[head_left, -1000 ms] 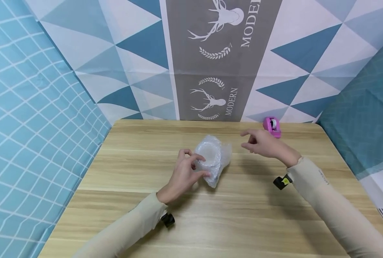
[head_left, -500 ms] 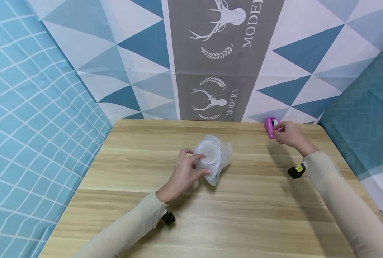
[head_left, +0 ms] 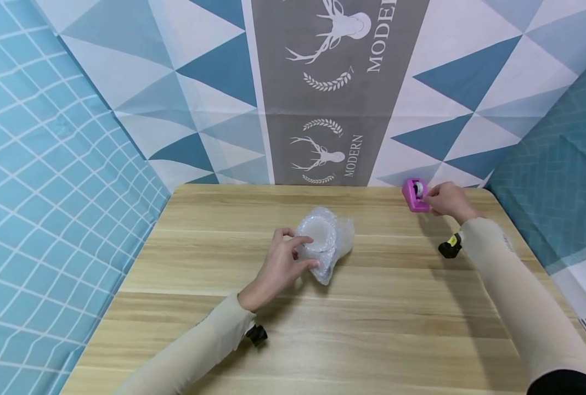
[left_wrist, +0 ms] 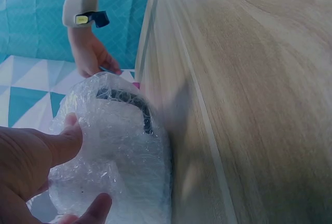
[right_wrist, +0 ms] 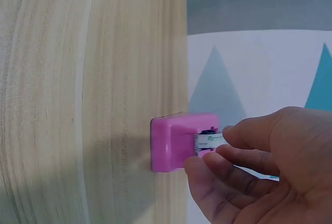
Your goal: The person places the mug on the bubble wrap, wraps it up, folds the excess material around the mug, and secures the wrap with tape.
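Observation:
My left hand [head_left: 282,264] holds a round item in clear bubble wrap [head_left: 322,230] at the middle of the table, thumb and fingers spread along its near-left side. In the left wrist view the bubble wrap [left_wrist: 124,146] shows a dark curved band through it; what is inside cannot be made out. At the back right, my right hand [head_left: 450,199] is at a pink tape dispenser [head_left: 412,198]. In the right wrist view, thumb and forefinger pinch the end of the tape [right_wrist: 207,141] at the dispenser [right_wrist: 174,143], which sits on the table.
The wooden table [head_left: 352,334] runs back to a patterned cloth wall [head_left: 214,82] printed with triangles and deer heads. A blue gridded cloth [head_left: 61,181] hangs along the left side, a teal cloth [head_left: 559,181] along the right.
My right hand has moved right and back from beside the wrapped item to the tape dispenser, where it now pinches the tape. The left hand and the wrapped item have stayed in place.

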The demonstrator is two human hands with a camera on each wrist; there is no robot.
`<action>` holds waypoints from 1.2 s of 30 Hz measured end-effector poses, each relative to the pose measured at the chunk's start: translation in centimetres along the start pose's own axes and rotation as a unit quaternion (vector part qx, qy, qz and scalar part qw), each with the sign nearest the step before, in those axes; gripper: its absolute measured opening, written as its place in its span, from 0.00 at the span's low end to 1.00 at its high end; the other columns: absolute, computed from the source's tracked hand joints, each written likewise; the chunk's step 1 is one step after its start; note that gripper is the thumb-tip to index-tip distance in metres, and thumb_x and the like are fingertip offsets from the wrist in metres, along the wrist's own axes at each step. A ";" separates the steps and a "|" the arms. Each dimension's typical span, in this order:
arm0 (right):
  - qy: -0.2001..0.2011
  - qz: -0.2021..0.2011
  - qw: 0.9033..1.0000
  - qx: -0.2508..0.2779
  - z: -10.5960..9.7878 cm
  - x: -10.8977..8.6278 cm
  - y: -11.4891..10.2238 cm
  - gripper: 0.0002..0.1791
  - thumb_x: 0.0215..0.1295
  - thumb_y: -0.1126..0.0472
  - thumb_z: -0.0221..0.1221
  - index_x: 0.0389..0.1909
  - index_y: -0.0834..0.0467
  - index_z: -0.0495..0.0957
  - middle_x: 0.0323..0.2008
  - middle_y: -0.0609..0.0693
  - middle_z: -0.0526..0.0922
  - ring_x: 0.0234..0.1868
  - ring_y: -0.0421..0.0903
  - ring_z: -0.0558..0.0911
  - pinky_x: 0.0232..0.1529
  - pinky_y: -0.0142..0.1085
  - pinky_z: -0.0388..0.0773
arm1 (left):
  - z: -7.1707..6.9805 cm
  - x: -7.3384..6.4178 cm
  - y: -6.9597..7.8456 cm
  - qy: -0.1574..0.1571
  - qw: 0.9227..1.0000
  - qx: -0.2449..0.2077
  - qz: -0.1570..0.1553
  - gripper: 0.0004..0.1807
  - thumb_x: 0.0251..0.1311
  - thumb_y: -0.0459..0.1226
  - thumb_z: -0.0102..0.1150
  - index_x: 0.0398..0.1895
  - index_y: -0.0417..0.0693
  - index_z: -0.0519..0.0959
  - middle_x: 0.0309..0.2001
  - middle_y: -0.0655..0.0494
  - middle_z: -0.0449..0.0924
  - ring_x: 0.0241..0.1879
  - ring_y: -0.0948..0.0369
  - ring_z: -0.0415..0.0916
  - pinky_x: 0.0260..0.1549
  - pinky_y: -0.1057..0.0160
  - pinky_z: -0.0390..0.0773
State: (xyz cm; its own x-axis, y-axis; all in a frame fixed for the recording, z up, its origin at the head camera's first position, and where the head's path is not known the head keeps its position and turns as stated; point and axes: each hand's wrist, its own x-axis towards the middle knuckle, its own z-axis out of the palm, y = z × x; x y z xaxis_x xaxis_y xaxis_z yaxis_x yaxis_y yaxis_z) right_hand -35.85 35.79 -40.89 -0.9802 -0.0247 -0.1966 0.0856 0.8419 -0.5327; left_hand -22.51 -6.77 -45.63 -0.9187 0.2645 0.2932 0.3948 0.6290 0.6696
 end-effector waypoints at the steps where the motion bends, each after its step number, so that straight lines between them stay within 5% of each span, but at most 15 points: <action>1: 0.000 0.000 1.000 -0.001 0.2 0.3 0.1 0.25 0.76 0.60 0.53 0.58 0.80 0.73 0.50 0.74 0.80 0.35 0.50 0.86 0.33 0.35 0.84 | 0.0 0.0 0.0 -0.001 1.000 0.000 -0.001 0.28 0.48 0.43 0.82 0.54 0.47 0.86 0.55 0.43 0.68 0.35 0.61 0.78 0.36 0.69 0.79; 5: 0.008 0.007 1.000 -0.001 0.9 1.2 0.3 0.22 0.74 0.63 0.54 0.54 0.81 0.76 0.40 0.70 0.83 0.30 0.46 0.83 0.30 0.33 0.82 | -0.1 0.0 -0.1 -0.001 1.000 0.004 0.002 0.28 0.48 0.44 0.81 0.54 0.47 0.86 0.55 0.43 0.68 0.35 0.59 0.79 0.35 0.69 0.79; 13: 0.039 0.041 0.998 0.015 2.1 2.1 0.5 0.16 0.72 0.60 0.56 0.31 0.70 0.75 0.24 0.56 0.79 0.24 0.45 0.77 0.27 0.35 0.76 | 0.1 0.1 -0.2 0.006 1.000 0.014 0.014 0.28 0.47 0.45 0.82 0.53 0.48 0.86 0.55 0.43 0.69 0.36 0.55 0.81 0.36 0.69 0.79; 19: 0.024 0.050 0.998 0.038 2.1 2.5 0.9 0.19 0.74 0.59 0.57 0.42 0.76 0.79 0.30 0.60 0.81 0.30 0.49 0.79 0.32 0.37 0.80 | 0.0 0.0 -0.2 0.003 1.000 0.018 0.018 0.27 0.47 0.45 0.82 0.52 0.48 0.86 0.55 0.43 0.69 0.35 0.56 0.81 0.35 0.69 0.78; 25: 0.035 0.063 0.996 0.059 2.2 2.5 1.0 0.19 0.72 0.59 0.58 0.40 0.75 0.80 0.28 0.57 0.79 0.29 0.47 0.75 0.30 0.35 0.75 | 0.0 0.1 -0.2 0.000 1.000 0.018 0.017 0.28 0.47 0.45 0.82 0.53 0.47 0.86 0.56 0.42 0.68 0.35 0.56 0.81 0.35 0.69 0.79; 32: 0.042 0.110 0.985 0.128 2.5 2.5 1.2 0.27 0.79 0.52 0.46 0.55 0.76 0.72 0.38 0.59 0.78 0.32 0.45 0.77 0.31 0.35 0.77 | 0.1 0.1 -0.3 0.003 0.999 0.023 0.022 0.29 0.47 0.46 0.82 0.53 0.48 0.86 0.56 0.43 0.69 0.35 0.57 0.80 0.35 0.70 0.79; 36: 0.045 0.110 0.979 0.168 2.4 2.5 1.3 0.25 0.77 0.55 0.45 0.55 0.77 0.70 0.38 0.58 0.77 0.32 0.44 0.79 0.32 0.35 0.81 | 0.1 0.1 -0.3 0.005 0.999 0.022 0.022 0.29 0.46 0.46 0.82 0.53 0.47 0.86 0.56 0.42 0.68 0.35 0.57 0.80 0.35 0.70 0.78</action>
State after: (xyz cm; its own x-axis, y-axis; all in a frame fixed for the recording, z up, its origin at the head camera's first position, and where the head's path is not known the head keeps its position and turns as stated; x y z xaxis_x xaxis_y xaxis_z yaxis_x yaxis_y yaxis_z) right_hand -37.74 35.52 -44.08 -0.9420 0.1978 -0.2712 0.3352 0.5966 -0.7292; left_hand -22.74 -6.89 -45.88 -0.8999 0.2864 0.3287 0.4347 0.6483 0.6251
